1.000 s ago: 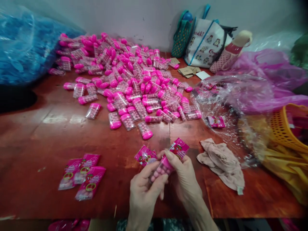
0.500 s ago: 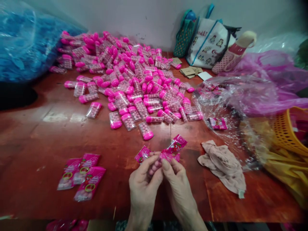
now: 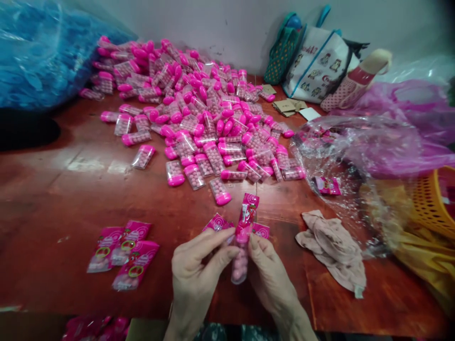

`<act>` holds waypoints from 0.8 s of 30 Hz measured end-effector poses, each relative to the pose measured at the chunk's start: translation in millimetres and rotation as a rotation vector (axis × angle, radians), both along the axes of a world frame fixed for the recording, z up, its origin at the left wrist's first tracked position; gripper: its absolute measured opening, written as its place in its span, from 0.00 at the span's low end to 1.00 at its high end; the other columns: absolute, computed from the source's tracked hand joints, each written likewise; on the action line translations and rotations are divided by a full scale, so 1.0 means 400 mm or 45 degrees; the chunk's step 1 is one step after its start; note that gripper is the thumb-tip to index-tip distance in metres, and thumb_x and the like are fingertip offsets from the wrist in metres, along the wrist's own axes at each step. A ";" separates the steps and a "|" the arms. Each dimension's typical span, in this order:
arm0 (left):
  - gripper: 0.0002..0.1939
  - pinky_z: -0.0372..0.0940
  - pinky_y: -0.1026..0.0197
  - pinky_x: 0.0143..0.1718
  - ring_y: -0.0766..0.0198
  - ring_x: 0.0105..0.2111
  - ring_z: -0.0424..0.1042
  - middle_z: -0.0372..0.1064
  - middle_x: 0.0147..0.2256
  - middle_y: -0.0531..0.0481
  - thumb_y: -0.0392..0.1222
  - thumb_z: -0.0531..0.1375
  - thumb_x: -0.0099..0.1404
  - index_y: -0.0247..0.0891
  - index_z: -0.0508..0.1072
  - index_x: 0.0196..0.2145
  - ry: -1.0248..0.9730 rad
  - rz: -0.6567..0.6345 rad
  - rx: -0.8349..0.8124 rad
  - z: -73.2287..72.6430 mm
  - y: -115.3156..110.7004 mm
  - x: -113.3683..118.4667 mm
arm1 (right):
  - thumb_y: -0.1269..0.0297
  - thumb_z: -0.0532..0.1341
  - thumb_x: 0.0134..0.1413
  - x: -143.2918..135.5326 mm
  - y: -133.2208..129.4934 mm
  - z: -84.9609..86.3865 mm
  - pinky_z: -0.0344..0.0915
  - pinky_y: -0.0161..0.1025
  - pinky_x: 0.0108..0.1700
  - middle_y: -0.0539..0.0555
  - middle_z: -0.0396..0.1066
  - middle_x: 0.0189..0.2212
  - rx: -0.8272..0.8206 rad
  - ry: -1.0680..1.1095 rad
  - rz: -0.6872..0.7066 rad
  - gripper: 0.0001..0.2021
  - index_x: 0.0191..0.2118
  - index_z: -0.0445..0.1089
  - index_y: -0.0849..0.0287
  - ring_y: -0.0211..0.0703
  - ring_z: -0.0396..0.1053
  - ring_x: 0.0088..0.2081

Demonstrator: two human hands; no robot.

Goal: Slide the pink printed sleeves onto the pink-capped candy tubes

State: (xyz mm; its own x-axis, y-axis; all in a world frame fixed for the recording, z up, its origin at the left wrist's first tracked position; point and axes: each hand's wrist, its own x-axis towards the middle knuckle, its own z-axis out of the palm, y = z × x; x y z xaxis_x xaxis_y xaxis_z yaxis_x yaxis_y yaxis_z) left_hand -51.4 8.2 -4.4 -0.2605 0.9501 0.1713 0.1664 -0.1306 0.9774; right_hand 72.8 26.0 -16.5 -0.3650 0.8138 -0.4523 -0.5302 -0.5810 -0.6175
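Note:
Between my two hands, near the table's front, stands a clear container of pink balls with a pink printed wrapper over its upper end. My left hand pinches the wrapper's left side with thumb and forefinger. On the right side, the fingers of my right hand press against the wrapper and container. Behind the fingers lie flat pink packets, partly hidden. At the left, several pink packets with balls inside rest together on the table. Beyond the hands is a large heap of pink-capped containers.
A crumpled beige cloth lies right of my hands. Clear plastic, a pink packet and a yellow basket are farther right. A blue-filled bag sits back left, a white bag at the back.
The container has turned more upright and its lower end now shows between the hands. My left hand has shifted left, and its fingers have moved apart from the container's lower part.

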 end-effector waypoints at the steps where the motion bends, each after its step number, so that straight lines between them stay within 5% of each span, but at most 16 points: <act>1: 0.13 0.66 0.70 0.25 0.69 0.24 0.71 0.73 0.25 0.56 0.30 0.63 0.55 0.45 0.78 0.36 -0.017 -0.008 -0.002 0.003 0.006 0.000 | 0.52 0.64 0.48 0.000 -0.004 -0.007 0.63 0.32 0.23 0.47 0.64 0.18 -0.006 0.007 0.015 0.15 0.26 0.71 0.62 0.31 0.58 0.18; 7: 0.08 0.66 0.67 0.28 0.66 0.27 0.70 0.71 0.26 0.53 0.28 0.61 0.57 0.38 0.76 0.29 0.007 -0.053 -0.065 0.020 0.019 -0.003 | 0.60 0.62 0.54 0.017 -0.010 -0.045 0.61 0.27 0.32 0.46 0.69 0.25 0.196 -0.266 0.008 0.07 0.36 0.74 0.56 0.30 0.62 0.28; 16: 0.08 0.58 0.68 0.22 0.69 0.22 0.62 0.62 0.22 0.55 0.34 0.57 0.60 0.36 0.71 0.23 -0.028 -0.129 -0.396 0.009 0.033 -0.012 | 0.57 0.59 0.56 0.023 0.009 -0.013 0.61 0.28 0.31 0.46 0.67 0.25 0.356 -0.669 0.136 0.11 0.34 0.73 0.59 0.32 0.62 0.28; 20: 0.05 0.62 0.66 0.24 0.66 0.23 0.67 0.67 0.22 0.53 0.39 0.59 0.59 0.36 0.74 0.31 -0.320 -0.093 -0.441 0.004 0.039 -0.013 | 0.55 0.56 0.58 0.008 0.005 -0.010 0.60 0.28 0.22 0.46 0.64 0.20 0.232 -0.473 0.256 0.14 0.34 0.70 0.62 0.32 0.62 0.20; 24: 0.13 0.60 0.65 0.13 0.67 0.12 0.62 0.65 0.15 0.54 0.45 0.59 0.59 0.33 0.75 0.36 -0.752 -0.219 -0.675 -0.015 0.043 0.005 | 0.56 0.58 0.57 -0.002 0.001 -0.007 0.58 0.27 0.21 0.47 0.65 0.22 0.237 -0.380 0.270 0.12 0.36 0.69 0.61 0.32 0.63 0.22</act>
State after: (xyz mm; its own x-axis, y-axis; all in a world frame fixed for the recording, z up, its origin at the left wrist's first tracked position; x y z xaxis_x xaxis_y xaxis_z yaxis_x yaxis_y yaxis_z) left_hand -49.4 25.5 -10.4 -0.0104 0.9013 -0.4331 -0.3762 0.3977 0.8368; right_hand 72.0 26.3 -19.3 -0.4083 0.8126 -0.4158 -0.1921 -0.5218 -0.8312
